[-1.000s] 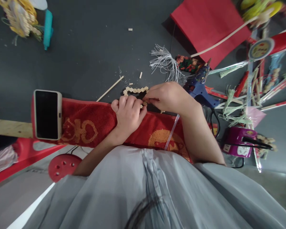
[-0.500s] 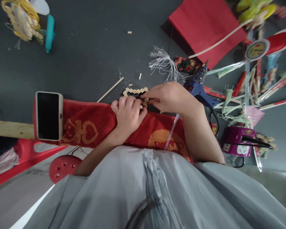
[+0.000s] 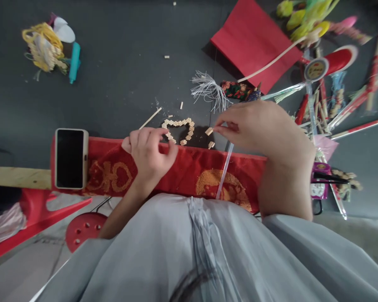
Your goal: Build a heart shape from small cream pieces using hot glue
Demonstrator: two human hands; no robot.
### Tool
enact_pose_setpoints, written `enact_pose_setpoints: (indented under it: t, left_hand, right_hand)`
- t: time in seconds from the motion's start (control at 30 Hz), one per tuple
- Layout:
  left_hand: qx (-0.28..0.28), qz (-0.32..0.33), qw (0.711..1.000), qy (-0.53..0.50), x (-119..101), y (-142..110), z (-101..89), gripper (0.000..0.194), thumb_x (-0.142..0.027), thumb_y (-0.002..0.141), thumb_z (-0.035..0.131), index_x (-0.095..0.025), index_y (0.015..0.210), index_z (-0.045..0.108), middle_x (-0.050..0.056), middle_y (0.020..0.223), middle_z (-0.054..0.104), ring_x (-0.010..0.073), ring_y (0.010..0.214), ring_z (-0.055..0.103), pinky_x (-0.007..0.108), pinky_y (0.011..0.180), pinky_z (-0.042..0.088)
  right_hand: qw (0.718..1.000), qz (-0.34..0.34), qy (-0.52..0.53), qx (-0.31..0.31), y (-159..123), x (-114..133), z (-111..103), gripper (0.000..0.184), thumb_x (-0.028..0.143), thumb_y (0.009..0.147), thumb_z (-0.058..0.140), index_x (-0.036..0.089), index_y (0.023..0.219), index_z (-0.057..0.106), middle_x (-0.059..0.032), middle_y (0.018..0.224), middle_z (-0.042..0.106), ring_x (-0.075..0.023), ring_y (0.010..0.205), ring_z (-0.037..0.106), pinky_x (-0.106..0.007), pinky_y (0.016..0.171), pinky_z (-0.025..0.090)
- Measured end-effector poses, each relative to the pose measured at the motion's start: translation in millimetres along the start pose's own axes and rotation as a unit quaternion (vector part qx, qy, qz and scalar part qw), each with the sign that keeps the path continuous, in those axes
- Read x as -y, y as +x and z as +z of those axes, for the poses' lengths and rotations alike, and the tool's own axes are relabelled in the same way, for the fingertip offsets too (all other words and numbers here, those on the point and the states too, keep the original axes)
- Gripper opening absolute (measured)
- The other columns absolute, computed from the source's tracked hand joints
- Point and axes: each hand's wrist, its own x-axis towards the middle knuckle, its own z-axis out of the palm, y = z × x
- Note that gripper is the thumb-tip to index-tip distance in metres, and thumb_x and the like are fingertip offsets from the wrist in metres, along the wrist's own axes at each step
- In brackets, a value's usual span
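Note:
A heart-shaped outline of small beige pieces (image 3: 191,124) lies on the dark table, with a gap near its lower point. My left hand (image 3: 149,151) rests at its left side, thumb and fingers apart, fingertips over or touching the outline's edge. To the right, my right hand (image 3: 242,126) is pinched, with a small beige piece (image 3: 209,131) at its fingertips. Another beige piece (image 3: 211,145) lies just below, by the red towel (image 3: 182,167). A thin beige stick (image 3: 150,118) lies beyond my left hand. The blue glue gun (image 3: 253,94) is mostly hidden behind my right hand.
A phone (image 3: 71,158) lies on the towel's left end, and a clear glue stick (image 3: 224,171) crosses its right part. Beyond are a white thread tassel (image 3: 209,90), red paper (image 3: 255,37) and a ribbon spool (image 3: 316,69). A yellow-and-beige bundle (image 3: 44,46) sits far left.
My right hand has moved right, away from the heart outline, to a small beige piece. My left hand has shifted left and opened, uncovering the outline. The whole view has shifted slightly.

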Motion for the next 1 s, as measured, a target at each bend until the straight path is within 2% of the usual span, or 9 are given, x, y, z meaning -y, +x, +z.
enact_pose_setpoints:
  t: [0.1, 0.2, 0.3, 0.43, 0.5, 0.6, 0.77, 1.0]
  left_hand:
    - [0.009, -0.045, 0.999, 0.001, 12.7, 5.9, -15.4, 0.014, -0.021, 0.078, 0.062, -0.023, 0.09, 0.069, 0.002, 0.076, 0.064, 0.024, 0.084, 0.059, 0.044, 0.086, 0.036]
    - [0.011, -0.068, 0.998, -0.002, 27.5, 5.2, -21.3, 0.011, -0.021, 0.08, 0.06, -0.021, 0.087, 0.068, 0.002, 0.07, 0.061, 0.0216, 0.079, 0.059, 0.041, 0.087, 0.04]
    - [0.007, -0.08, 0.996, -0.024, 38.2, -0.4, -20.2, 0.011, -0.024, 0.083, 0.057, -0.02, 0.086, 0.068, -0.001, 0.063, 0.057, 0.0157, 0.066, 0.056, 0.031, 0.074, 0.045]
    - [-0.032, -0.082, 0.995, -0.046, 41.2, -7.1, -18.1, 0.012, -0.021, 0.083, 0.058, -0.019, 0.086, 0.07, -0.004, 0.056, 0.053, 0.0098, 0.052, 0.05, 0.023, 0.057, 0.041]
    - [-0.047, -0.071, 0.995, -0.047, 40.8, -8.6, -17.9, 0.012, -0.02, 0.083, 0.059, -0.018, 0.086, 0.07, -0.005, 0.055, 0.054, 0.0089, 0.051, 0.05, 0.021, 0.056, 0.041]
    - [-0.06, -0.06, 0.995, -0.048, 41.7, -9.9, -17.6, 0.012, -0.021, 0.084, 0.058, -0.019, 0.085, 0.07, -0.004, 0.056, 0.057, 0.009, 0.052, 0.053, 0.021, 0.057, 0.043]
    - [-0.049, -0.056, 0.996, -0.041, 44.8, -11.8, -16.3, 0.013, -0.021, 0.085, 0.058, -0.018, 0.086, 0.071, -0.003, 0.059, 0.061, 0.0091, 0.053, 0.055, 0.021, 0.057, 0.042]
    - [-0.025, -0.051, 0.997, -0.057, 44.6, -13.0, -12.5, 0.011, -0.02, 0.086, 0.059, -0.016, 0.085, 0.07, -0.004, 0.056, 0.055, 0.0083, 0.052, 0.051, 0.02, 0.056, 0.04]
  right_hand:
    - [0.995, 0.041, -0.064, 0.069, -7.0, 21.7, 1.9, 0.027, 0.025, 0.096, 0.047, 0.019, 0.086, 0.071, -0.0078, 0.088, 0.074, -0.0223, 0.08, 0.065, -0.031, 0.058, 0.026]
    - [0.99, 0.05, -0.069, 0.115, -7.5, 49.0, 16.7, 0.029, 0.018, 0.097, 0.04, 0.018, 0.101, 0.069, -0.0084, 0.089, 0.074, -0.0202, 0.074, 0.066, -0.031, 0.054, 0.019]
    - [0.989, 0.04, -0.055, 0.132, -3.1, 68.7, 35.5, 0.038, 0.013, 0.099, 0.033, 0.018, 0.119, 0.066, -0.0092, 0.088, 0.075, -0.0195, 0.073, 0.066, -0.031, 0.053, 0.017]
    - [0.989, 0.009, -0.048, 0.138, 4.5, 78.0, 50.6, 0.051, 0.006, 0.097, 0.029, 0.015, 0.143, 0.051, -0.0112, 0.096, 0.075, -0.0187, 0.076, 0.066, -0.032, 0.052, 0.018]
    - [0.99, -0.002, -0.049, 0.133, 7.9, 78.9, 53.9, 0.051, 0.004, 0.097, 0.028, 0.013, 0.14, 0.053, -0.0117, 0.095, 0.075, -0.018, 0.076, 0.065, -0.032, 0.053, 0.018]
    - [0.992, -0.005, -0.047, 0.116, 11.9, 79.1, 57.5, 0.044, 0.004, 0.097, 0.028, 0.012, 0.123, 0.062, -0.0112, 0.087, 0.073, -0.0165, 0.071, 0.062, -0.032, 0.053, 0.018]
    - [0.996, -0.018, -0.045, 0.077, 15.3, 77.6, 63.1, 0.039, 0.005, 0.098, 0.028, 0.013, 0.099, 0.066, -0.0085, 0.078, 0.07, -0.0148, 0.063, 0.054, -0.033, 0.054, 0.016]
    - [0.996, -0.066, -0.056, 0.01, 1.5, 73.3, 65.0, 0.04, 0.006, 0.1, 0.03, 0.015, 0.093, 0.069, -0.003, 0.066, 0.065, -0.0131, 0.055, 0.047, -0.032, 0.051, 0.015]
